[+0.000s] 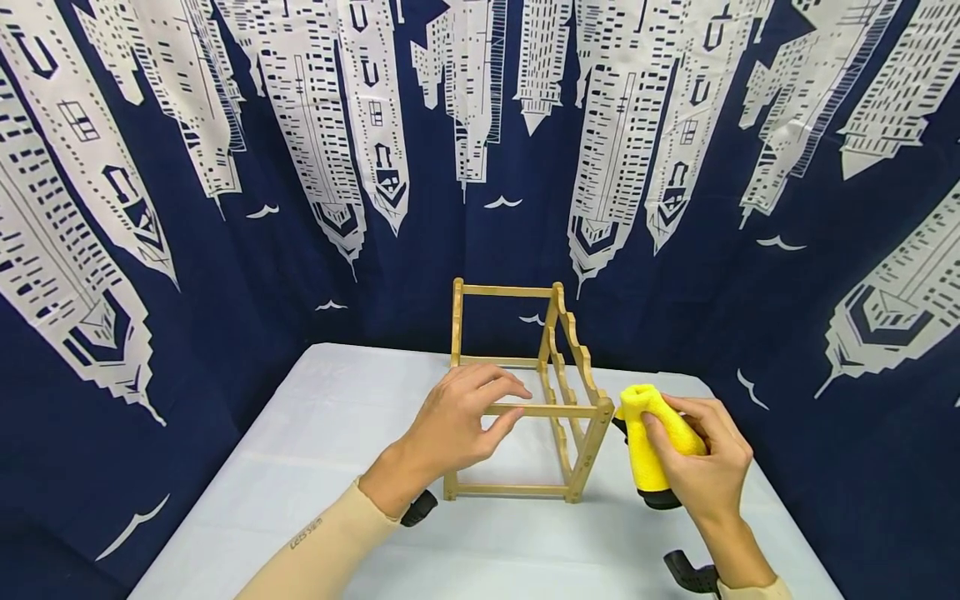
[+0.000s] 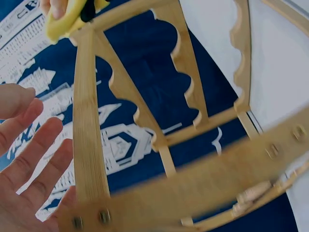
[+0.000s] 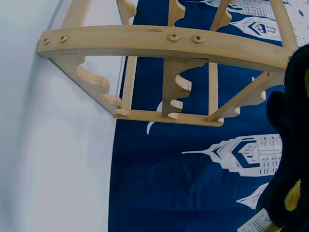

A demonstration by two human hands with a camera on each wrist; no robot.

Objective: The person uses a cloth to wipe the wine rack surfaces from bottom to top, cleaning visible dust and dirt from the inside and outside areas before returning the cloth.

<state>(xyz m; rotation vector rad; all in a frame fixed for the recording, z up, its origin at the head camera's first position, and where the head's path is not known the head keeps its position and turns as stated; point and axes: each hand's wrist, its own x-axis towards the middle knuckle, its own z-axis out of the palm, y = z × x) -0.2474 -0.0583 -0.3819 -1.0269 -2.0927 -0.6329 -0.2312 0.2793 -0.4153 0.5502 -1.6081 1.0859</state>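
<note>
The rack [image 1: 588, 454] stands low, right of centre in the head view. The left hand [image 1: 468, 421], fingers spread, grips nothing by its front; the right hand [image 1: 712, 458] pinches the yellow roll [image 1: 652, 442] at right. Probably best: steady the frame, keep the roll off its corner. Sleeve lettering [image 1: 306, 533] and, lower right in the right-wrist view, a barcode label [image 3: 256, 224] are illegible.

Navy cloth backdrop [image 1: 510, 254], upside-down white skyscrapers [image 1: 307, 125], white bird shapes [image 1: 502, 202]; pale-covered table [image 1: 322, 417] before it

Rack [image 1: 558, 411] at my twelve o'clock
On the table [image 1: 337, 417], curtain [image 1: 487, 250] behind; my left hand [image 1: 467, 417] at its eight o'clock, bundle [image 1: 647, 458] in my right hand [image 1: 708, 458] at four.
</note>
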